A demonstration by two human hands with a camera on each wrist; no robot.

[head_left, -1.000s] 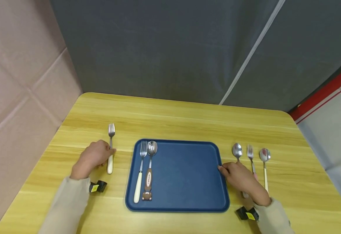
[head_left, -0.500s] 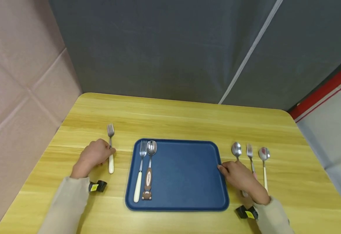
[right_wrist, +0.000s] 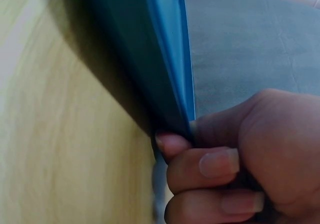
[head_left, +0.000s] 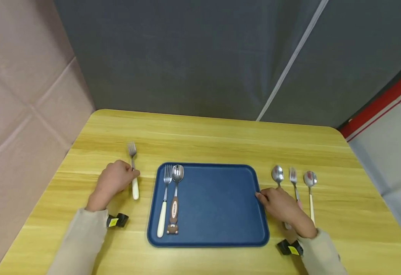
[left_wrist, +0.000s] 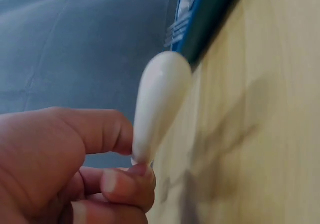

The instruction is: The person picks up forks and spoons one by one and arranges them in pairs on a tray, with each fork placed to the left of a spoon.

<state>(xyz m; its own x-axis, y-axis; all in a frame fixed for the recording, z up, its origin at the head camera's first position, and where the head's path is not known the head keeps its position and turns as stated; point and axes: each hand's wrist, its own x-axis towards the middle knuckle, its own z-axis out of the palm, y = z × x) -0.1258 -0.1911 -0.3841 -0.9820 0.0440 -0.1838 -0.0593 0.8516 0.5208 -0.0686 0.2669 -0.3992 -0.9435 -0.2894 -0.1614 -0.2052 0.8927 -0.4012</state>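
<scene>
My left hand pinches a fork with a cream handle, left of the tray. In the left wrist view, the thumb and fingers hold it at the narrow end of the cream handle, and a shadow falls on the table apart from it. My right hand pinches the right rim of a dark blue tray between thumb and curled fingers, seen closely in the right wrist view. On the tray's left side lie a cream-handled fork and a spoon with a brown bear handle, side by side.
Right of the tray lie a spoon, partly under my right hand, a fork with a pinkish handle and a cream-handled spoon. A grey partition stands behind the wooden table, and a padded wall is on the left.
The fork in my left hand has shifted slightly right and away from me, its handle end swinging toward the tray. My right hand and the tray stay in place.
</scene>
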